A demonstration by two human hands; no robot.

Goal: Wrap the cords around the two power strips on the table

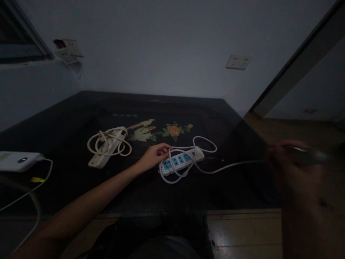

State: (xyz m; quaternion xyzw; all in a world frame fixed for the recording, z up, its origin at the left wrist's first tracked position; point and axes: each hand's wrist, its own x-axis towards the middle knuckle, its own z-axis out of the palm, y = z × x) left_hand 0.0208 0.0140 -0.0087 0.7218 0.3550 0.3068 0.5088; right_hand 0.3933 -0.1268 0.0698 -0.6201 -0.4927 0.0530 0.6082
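A white power strip [181, 162] with blue sockets lies on the dark table, loops of its white cord [229, 166] draped over and around it. At its left end, my left hand [155, 155] is closed, thumb and fingers pinched on a loop of the cord. The cord runs right across the table to my right hand [299, 172], which is raised past the table's right side and smeared by motion. Its fingers appear closed around the cord's far end; a blurred greyish shape sticks out from them, too unclear to name.
A second white power strip [104, 154] with a coiled cream cord [91, 144] lies to the left. Farther left, a white device [20, 160] with a small display has a thin cable attached. Wall sockets [238, 62] are behind the dark table [121, 194], which bears a flower picture.
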